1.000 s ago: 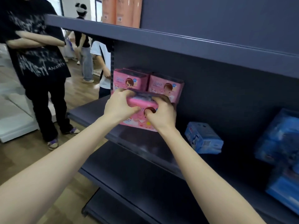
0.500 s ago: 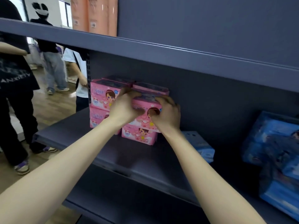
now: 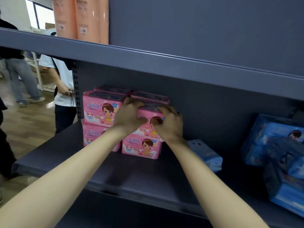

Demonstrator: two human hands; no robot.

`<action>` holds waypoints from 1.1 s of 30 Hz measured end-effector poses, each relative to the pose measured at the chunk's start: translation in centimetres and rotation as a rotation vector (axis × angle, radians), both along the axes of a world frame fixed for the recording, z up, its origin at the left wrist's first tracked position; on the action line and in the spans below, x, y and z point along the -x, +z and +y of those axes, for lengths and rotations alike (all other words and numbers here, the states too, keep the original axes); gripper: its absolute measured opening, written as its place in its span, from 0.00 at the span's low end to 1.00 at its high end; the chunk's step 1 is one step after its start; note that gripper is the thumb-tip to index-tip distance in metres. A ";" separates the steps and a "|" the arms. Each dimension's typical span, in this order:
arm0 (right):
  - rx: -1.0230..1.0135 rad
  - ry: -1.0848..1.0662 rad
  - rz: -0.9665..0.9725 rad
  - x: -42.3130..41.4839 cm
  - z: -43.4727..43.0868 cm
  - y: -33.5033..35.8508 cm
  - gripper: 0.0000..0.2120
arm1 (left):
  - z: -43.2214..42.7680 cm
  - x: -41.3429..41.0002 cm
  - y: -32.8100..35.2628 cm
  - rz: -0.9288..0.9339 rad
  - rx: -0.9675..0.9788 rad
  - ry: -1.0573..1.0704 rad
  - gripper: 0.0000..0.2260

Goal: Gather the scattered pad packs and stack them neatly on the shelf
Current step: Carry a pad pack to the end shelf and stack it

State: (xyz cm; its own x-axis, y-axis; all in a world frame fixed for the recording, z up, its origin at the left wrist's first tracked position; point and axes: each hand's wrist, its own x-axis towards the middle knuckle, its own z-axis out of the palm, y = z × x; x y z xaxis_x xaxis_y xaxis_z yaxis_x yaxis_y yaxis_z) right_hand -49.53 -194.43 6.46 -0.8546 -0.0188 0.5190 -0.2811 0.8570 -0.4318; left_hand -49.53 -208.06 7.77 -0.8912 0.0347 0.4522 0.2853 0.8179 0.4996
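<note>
Wooden floor with a bystander in a white shirt (image 3: 63, 83) shows at far left, beyond the dark grey shelf (image 3: 79, 163). Two stacked pink packs (image 3: 98, 111) stand at the shelf's left end. Just right of them, the left grip (image 3: 128, 116) and right grip (image 3: 171, 125) curl round the top pink pack (image 3: 148, 113), which sits on a lower pink pack (image 3: 141, 148). A pale blue pack (image 3: 205, 153) lies beside it; the darker blue packs (image 3: 271, 142) are heaped far right.

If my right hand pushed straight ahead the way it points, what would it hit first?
The right hand grips the front pink plastic-wrapped pad pack, so that comes first. Beyond it probably the rear pink pack, then the dark grey shelf back panel; depth is unclear.
</note>
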 end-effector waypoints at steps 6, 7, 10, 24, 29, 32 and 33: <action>-0.050 -0.021 -0.007 0.8 -0.3 -0.8 0.22 | -0.5 0.8 -0.8 0.011 0.030 -0.017 0.24; -0.066 -0.021 -0.013 0.9 -0.2 -0.9 0.23 | -0.5 0.9 -1.0 0.022 0.044 -0.016 0.24; -0.125 -0.014 -0.021 1.1 0.0 -1.5 0.28 | -0.5 0.9 -1.6 0.046 0.116 -0.004 0.25; -0.054 -0.030 0.055 2.3 -1.3 -2.2 0.29 | -1.0 1.5 -2.3 0.128 0.349 0.015 0.28; -0.062 -0.038 0.058 3.1 -1.3 -2.2 0.29 | -1.2 2.4 -2.4 0.178 0.324 -0.012 0.28; -0.079 -0.032 0.069 3.4 -1.4 -2.1 0.29 | -1.3 2.9 -2.5 0.188 0.320 -0.020 0.28; -0.082 -0.030 0.074 3.5 -1.4 -2.1 0.29 | -1.4 3.1 -2.6 0.196 0.323 -0.019 0.28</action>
State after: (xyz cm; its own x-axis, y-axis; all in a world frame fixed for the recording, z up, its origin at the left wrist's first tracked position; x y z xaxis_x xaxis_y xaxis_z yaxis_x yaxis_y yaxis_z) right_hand -53.04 -195.87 4.32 -0.8149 -0.0386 0.5784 -0.2829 0.8974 -0.3387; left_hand -52.60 -209.42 5.20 -0.7864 0.2191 0.5775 0.3669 0.9179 0.1514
